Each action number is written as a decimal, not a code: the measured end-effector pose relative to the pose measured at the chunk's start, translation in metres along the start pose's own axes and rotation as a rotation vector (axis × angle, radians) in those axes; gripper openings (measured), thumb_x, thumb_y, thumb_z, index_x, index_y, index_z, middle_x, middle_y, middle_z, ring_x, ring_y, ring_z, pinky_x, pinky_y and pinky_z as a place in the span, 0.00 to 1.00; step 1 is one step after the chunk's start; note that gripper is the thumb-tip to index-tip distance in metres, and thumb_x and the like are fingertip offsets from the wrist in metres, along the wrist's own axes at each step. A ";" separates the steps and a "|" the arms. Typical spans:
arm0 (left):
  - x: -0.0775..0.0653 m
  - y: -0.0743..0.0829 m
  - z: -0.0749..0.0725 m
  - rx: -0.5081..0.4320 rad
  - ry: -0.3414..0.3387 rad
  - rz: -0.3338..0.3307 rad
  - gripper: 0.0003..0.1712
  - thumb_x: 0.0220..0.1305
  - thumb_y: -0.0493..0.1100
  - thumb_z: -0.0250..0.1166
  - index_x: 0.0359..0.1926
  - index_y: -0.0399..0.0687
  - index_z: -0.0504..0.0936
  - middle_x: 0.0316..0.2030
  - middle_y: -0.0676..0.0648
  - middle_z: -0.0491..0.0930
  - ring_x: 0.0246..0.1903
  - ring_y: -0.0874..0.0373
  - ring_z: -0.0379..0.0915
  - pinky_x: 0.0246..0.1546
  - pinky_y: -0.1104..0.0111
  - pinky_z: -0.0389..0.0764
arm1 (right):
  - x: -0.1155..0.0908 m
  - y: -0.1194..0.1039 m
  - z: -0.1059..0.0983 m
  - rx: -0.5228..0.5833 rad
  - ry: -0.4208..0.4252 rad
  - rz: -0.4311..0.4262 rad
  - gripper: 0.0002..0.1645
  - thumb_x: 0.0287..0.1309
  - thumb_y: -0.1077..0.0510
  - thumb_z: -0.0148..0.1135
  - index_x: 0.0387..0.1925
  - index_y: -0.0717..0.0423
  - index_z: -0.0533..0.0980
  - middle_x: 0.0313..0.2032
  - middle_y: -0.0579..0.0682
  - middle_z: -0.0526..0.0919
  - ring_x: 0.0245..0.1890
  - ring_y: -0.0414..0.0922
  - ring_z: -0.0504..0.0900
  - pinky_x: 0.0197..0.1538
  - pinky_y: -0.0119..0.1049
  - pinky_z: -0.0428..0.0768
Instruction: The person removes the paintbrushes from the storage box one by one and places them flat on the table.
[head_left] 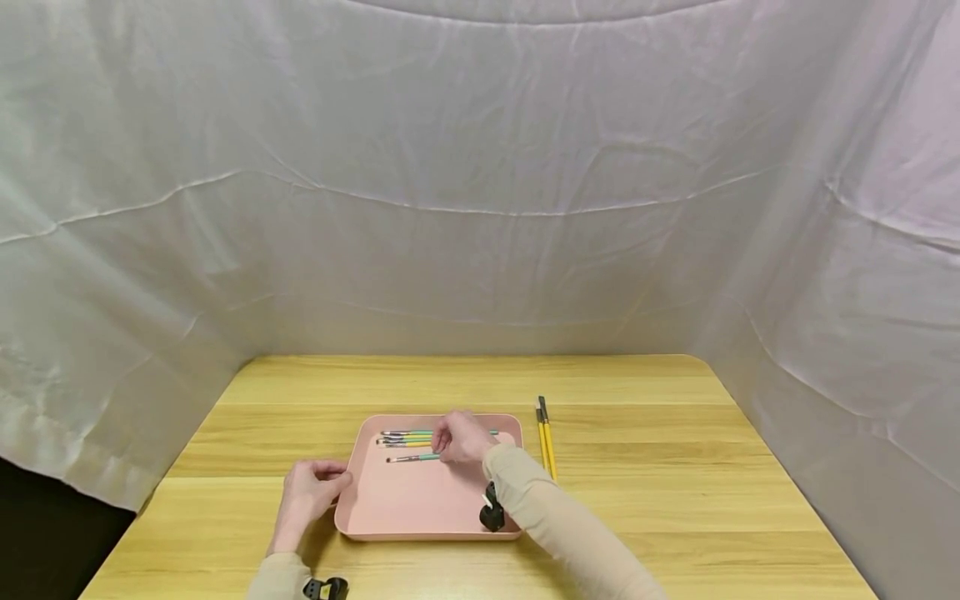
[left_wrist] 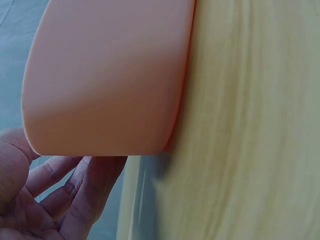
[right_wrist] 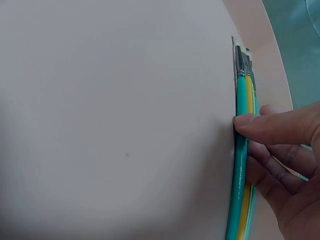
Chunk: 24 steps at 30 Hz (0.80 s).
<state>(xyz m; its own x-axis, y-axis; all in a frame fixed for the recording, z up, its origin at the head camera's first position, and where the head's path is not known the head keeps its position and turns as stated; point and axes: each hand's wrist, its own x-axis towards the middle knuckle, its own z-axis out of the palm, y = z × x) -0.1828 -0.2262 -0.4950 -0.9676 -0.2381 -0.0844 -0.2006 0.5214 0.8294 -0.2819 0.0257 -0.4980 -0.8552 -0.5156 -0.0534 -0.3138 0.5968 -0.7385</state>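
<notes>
A shallow pink tray (head_left: 420, 510) lies on the wooden table. My left hand (head_left: 303, 496) grips its left edge, thumb near the rim and fingers against the outside of the wall in the left wrist view. Over the tray's upper right part, my right hand (head_left: 465, 437) pinches a teal-handled paintbrush (right_wrist: 242, 100), thumb on the handle and other fingers curled at the far side. In the right wrist view a yellow-handled paintbrush (right_wrist: 249, 90) lies close alongside it. Several more paintbrushes (head_left: 405, 442) lie sideways in the tray, their handles partly hidden by the right hand.
To the right of the tray, two yellow-handled paintbrushes (head_left: 547, 442) lie lengthwise on the table (head_left: 675, 483). Pale grey cloth (head_left: 480, 267) hangs behind the table and along both sides. The right sleeve (head_left: 577, 533) crosses the tray's right edge.
</notes>
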 end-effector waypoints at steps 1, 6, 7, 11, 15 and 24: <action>0.000 0.000 0.000 0.000 0.000 -0.003 0.16 0.54 0.36 0.69 0.42 0.28 0.86 0.30 0.42 0.88 0.25 0.64 0.79 0.27 0.75 0.83 | 0.000 0.000 0.000 -0.025 -0.004 -0.004 0.11 0.45 0.78 0.64 0.25 0.61 0.82 0.21 0.44 0.79 0.22 0.33 0.72 0.29 0.21 0.73; 0.000 -0.002 0.000 0.000 0.002 -0.012 0.15 0.54 0.35 0.68 0.42 0.28 0.87 0.30 0.42 0.88 0.25 0.65 0.79 0.27 0.75 0.84 | 0.000 -0.002 0.002 -0.201 -0.011 -0.055 0.14 0.47 0.77 0.64 0.26 0.55 0.83 0.22 0.40 0.79 0.24 0.32 0.71 0.32 0.20 0.73; 0.000 -0.002 0.000 0.001 0.003 -0.013 0.15 0.54 0.35 0.68 0.42 0.28 0.87 0.30 0.42 0.88 0.25 0.65 0.79 0.27 0.75 0.84 | -0.001 -0.003 0.002 -0.205 -0.016 -0.052 0.15 0.48 0.77 0.64 0.26 0.55 0.83 0.23 0.41 0.79 0.25 0.32 0.71 0.32 0.21 0.73; 0.000 -0.003 0.000 0.011 0.005 -0.004 0.15 0.54 0.35 0.69 0.41 0.28 0.87 0.29 0.42 0.88 0.24 0.64 0.80 0.27 0.76 0.83 | -0.002 -0.004 0.002 -0.233 -0.033 -0.058 0.14 0.50 0.76 0.63 0.28 0.54 0.83 0.24 0.40 0.80 0.26 0.32 0.71 0.34 0.21 0.74; 0.000 -0.003 0.000 0.003 0.002 -0.007 0.15 0.54 0.35 0.69 0.41 0.28 0.86 0.30 0.42 0.88 0.25 0.64 0.79 0.27 0.76 0.83 | -0.003 -0.003 0.001 -0.239 -0.032 -0.057 0.11 0.52 0.73 0.64 0.29 0.55 0.83 0.25 0.41 0.80 0.27 0.33 0.71 0.36 0.22 0.74; 0.000 -0.002 0.000 0.010 0.001 -0.010 0.15 0.54 0.36 0.68 0.42 0.28 0.87 0.30 0.42 0.88 0.25 0.64 0.79 0.27 0.76 0.83 | -0.002 0.001 0.000 -0.252 -0.010 -0.069 0.11 0.53 0.73 0.62 0.28 0.55 0.83 0.25 0.41 0.79 0.26 0.34 0.70 0.35 0.23 0.71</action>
<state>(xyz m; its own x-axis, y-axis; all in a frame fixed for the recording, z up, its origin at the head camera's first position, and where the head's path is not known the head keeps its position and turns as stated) -0.1818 -0.2277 -0.4967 -0.9652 -0.2447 -0.0922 -0.2122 0.5270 0.8229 -0.2801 0.0271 -0.4984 -0.8241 -0.5662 -0.0163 -0.4655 0.6934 -0.5500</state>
